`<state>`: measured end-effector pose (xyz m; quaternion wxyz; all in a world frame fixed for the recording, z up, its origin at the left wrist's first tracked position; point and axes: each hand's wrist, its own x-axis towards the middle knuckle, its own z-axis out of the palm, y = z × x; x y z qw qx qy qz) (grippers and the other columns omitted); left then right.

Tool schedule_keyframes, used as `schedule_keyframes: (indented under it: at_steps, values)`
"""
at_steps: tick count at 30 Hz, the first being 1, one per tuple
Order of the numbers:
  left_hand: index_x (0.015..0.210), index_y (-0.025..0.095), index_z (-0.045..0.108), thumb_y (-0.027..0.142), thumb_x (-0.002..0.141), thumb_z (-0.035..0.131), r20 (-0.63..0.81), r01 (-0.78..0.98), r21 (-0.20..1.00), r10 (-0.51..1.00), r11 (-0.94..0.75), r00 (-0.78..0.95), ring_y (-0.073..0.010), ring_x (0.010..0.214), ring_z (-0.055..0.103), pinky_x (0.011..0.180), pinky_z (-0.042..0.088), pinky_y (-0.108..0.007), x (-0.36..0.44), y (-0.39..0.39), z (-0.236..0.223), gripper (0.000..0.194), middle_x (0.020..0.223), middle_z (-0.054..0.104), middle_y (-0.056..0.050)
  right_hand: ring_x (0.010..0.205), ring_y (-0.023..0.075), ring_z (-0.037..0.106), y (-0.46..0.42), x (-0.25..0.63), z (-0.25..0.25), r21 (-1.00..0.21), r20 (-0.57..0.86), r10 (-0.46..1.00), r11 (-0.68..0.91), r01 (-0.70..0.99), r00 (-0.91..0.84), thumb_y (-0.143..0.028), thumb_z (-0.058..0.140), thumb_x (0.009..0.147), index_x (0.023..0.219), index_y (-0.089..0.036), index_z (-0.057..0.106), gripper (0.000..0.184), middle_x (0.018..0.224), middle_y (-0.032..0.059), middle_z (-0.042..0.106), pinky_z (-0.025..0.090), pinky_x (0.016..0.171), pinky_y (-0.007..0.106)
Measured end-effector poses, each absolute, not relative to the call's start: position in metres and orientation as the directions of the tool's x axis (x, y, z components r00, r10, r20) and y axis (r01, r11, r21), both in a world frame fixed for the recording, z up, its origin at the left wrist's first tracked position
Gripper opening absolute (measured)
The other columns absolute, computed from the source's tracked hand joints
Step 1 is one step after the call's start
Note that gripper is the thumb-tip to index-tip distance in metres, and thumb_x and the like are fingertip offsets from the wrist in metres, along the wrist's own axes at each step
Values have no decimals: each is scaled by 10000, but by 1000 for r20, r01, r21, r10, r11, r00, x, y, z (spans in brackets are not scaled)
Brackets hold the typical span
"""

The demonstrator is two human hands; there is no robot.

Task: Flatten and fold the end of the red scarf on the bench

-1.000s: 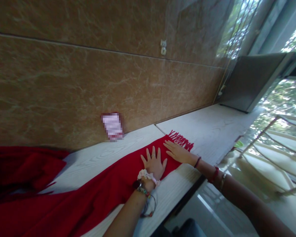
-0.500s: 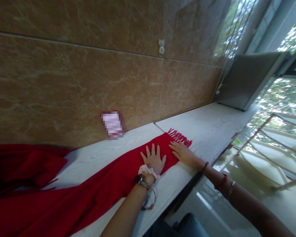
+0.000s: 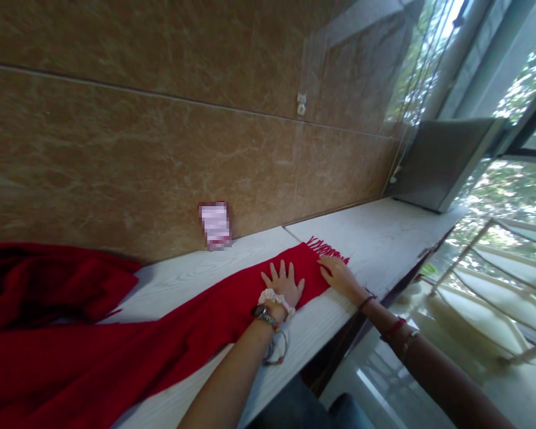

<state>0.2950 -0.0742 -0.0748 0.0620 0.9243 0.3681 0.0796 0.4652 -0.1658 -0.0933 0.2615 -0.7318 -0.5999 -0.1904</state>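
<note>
A long red scarf [image 3: 214, 310] lies lengthwise along a white wood-grain tabletop [image 3: 366, 238], with its fringe [image 3: 326, 248] at the far right end. My left hand [image 3: 286, 287] rests flat on the scarf, fingers spread, a scrunchie, a watch and beads at the wrist. Just to its right, beside the fringed end, my right hand [image 3: 339, 278] touches the cloth. Its fingers are slightly bent and its thumb stands apart from them. Toward the left the scarf widens into loose folds.
A bunched heap of red cloth [image 3: 49, 280] sits at the left against the brown tiled wall [image 3: 161, 167]. A blurred-out card or phone [image 3: 215, 225] leans on that wall. At the far end stands a grey box-like appliance [image 3: 442, 161]. White chairs [image 3: 486, 310] are at the right.
My right hand has lifted from lying flat and drawn back slightly, its fingers bending near the fringe. My left hand stays spread on the scarf. The view has shifted a little.
</note>
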Motion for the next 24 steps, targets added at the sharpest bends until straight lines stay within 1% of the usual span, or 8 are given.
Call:
schedule_keyframes:
  at_steps: [6,10,15,19,24]
  values:
    - [1401,205,320,504,869,315,106,667,170,686,-725,720,-375,1344,182,1036,165,-625,294,-72,-76,610,1475,255,-83,1024,221,599,-165,465,-93,-165,603,774,-115,980,192,-202,454,838,1055,-149,642,292,1079,122,664,457,927,422]
    - [1408,206,301,509,868,309,100,665,165,683,-728,723,-372,1349,168,1039,159,-622,293,-72,-75,619,1476,251,-83,998,223,610,-166,463,-92,-177,586,783,-129,976,210,-203,462,833,1041,-146,649,286,1060,129,670,467,911,424]
    - [1403,200,315,507,871,299,110,665,176,686,-726,720,-378,1345,174,1032,179,-623,292,-74,-71,614,1473,256,-86,992,216,611,-165,464,-91,-174,568,795,-138,975,214,-192,447,839,1037,-135,644,285,1055,124,672,471,904,406]
    - [1404,203,310,506,876,291,95,670,158,686,-726,721,-370,1346,181,1034,187,-614,291,-76,-67,609,1475,255,-83,986,206,609,-164,465,-91,-183,563,799,-131,974,213,-186,445,839,1038,-148,638,280,1048,115,671,471,898,396]
    - [1400,206,321,497,878,296,93,677,152,693,-720,715,-364,1346,186,1036,182,-613,291,-78,-64,598,1474,259,-83,973,210,611,-165,464,-89,-185,558,801,-134,974,216,-184,453,835,1023,-128,642,273,1034,119,676,467,901,387]
